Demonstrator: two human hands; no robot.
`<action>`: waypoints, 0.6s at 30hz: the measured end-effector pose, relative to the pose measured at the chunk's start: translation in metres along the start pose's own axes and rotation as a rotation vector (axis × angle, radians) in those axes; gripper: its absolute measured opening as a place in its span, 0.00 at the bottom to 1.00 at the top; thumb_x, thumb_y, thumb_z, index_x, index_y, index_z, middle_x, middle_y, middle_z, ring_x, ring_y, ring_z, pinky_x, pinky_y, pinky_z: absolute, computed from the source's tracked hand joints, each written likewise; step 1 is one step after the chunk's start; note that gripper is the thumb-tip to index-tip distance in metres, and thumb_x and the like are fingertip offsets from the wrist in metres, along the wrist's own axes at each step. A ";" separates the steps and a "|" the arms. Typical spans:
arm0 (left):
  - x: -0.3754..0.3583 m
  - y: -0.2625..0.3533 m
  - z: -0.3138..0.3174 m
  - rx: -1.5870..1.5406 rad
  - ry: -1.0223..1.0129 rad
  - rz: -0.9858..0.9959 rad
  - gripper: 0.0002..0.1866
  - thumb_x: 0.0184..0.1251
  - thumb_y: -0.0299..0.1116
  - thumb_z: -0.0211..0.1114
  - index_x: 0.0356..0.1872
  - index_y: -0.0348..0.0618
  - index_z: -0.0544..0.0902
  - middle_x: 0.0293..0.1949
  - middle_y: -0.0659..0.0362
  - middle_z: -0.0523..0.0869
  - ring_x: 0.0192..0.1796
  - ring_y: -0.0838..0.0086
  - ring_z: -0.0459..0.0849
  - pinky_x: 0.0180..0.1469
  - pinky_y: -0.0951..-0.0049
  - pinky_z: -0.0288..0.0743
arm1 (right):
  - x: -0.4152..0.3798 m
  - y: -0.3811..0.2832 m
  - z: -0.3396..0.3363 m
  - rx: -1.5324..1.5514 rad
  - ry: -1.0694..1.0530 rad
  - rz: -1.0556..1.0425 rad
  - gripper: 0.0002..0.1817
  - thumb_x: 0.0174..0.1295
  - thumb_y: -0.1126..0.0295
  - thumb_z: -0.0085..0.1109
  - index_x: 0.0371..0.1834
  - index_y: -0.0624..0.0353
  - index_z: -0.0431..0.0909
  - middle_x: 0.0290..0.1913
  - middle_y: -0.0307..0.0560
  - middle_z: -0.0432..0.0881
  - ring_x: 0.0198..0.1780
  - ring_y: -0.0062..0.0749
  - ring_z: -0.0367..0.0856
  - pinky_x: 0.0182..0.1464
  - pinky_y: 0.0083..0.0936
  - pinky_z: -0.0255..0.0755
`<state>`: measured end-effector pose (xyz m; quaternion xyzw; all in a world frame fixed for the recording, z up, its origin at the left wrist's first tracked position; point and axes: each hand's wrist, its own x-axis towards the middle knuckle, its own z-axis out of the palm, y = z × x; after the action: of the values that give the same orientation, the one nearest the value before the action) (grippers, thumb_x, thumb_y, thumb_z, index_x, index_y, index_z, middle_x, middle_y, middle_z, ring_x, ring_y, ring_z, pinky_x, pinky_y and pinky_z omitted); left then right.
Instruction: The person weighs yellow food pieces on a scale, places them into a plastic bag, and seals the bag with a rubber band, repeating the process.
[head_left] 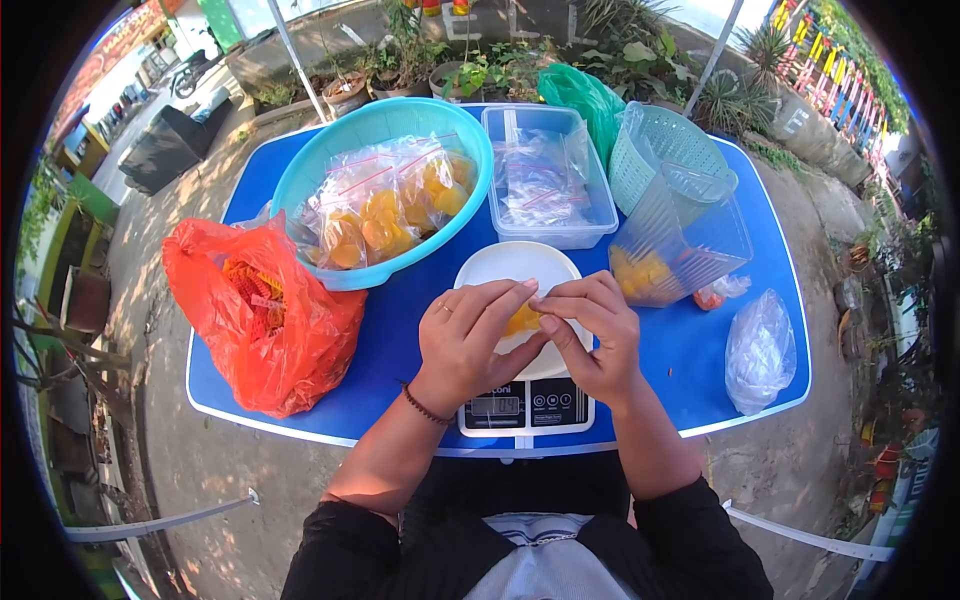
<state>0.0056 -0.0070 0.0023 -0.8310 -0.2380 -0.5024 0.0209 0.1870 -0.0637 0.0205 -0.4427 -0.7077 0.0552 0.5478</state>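
Observation:
My left hand (475,335) and my right hand (592,335) meet above a white plate (490,262) on a digital kitchen scale (527,408). Fingertips of both hands pinch together at what looks like the top edge of a small clear bag. Yellow pieces (522,319) show between the hands, below the pinch; my fingers hide most of the bag. The scale's display is lit and partly in shadow. Behind the plate, a clear plastic tub (550,238) holds flat zip bags (545,185).
A turquoise basin (478,190) with filled zip bags stands back left. An orange-red plastic bag (315,355) sits at left. On the right are a clear ribbed container (715,235) of yellow pieces, a green basket (650,130), a green bag (585,95) and a clear plastic bundle (762,355).

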 end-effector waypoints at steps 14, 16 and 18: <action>0.001 -0.004 -0.001 -0.407 0.015 -0.208 0.18 0.61 0.24 0.79 0.52 0.34 0.88 0.47 0.47 0.93 0.44 0.66 0.93 0.50 0.71 0.86 | -0.002 0.009 0.002 -0.130 0.123 -0.064 0.10 0.63 0.85 0.67 0.46 0.61 0.88 0.46 0.49 0.88 0.45 0.38 0.87 0.45 0.28 0.81; 0.000 -0.005 -0.001 -0.474 -0.011 -0.281 0.13 0.66 0.21 0.75 0.50 0.33 0.89 0.46 0.48 0.93 0.44 0.68 0.93 0.50 0.72 0.86 | -0.002 0.010 0.002 -0.083 0.105 -0.092 0.10 0.64 0.84 0.68 0.46 0.61 0.88 0.47 0.49 0.88 0.46 0.37 0.87 0.44 0.27 0.81; -0.002 0.001 -0.003 -0.536 -0.055 -0.417 0.09 0.71 0.19 0.71 0.49 0.33 0.89 0.45 0.48 0.94 0.45 0.70 0.93 0.50 0.73 0.86 | -0.003 0.007 0.006 0.085 0.165 0.017 0.09 0.64 0.83 0.69 0.46 0.61 0.88 0.47 0.49 0.88 0.46 0.37 0.87 0.44 0.27 0.81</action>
<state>0.0023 -0.0097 0.0021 -0.7536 -0.2628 -0.5178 -0.3079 0.1858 -0.0592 0.0123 -0.4280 -0.6534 0.0531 0.6222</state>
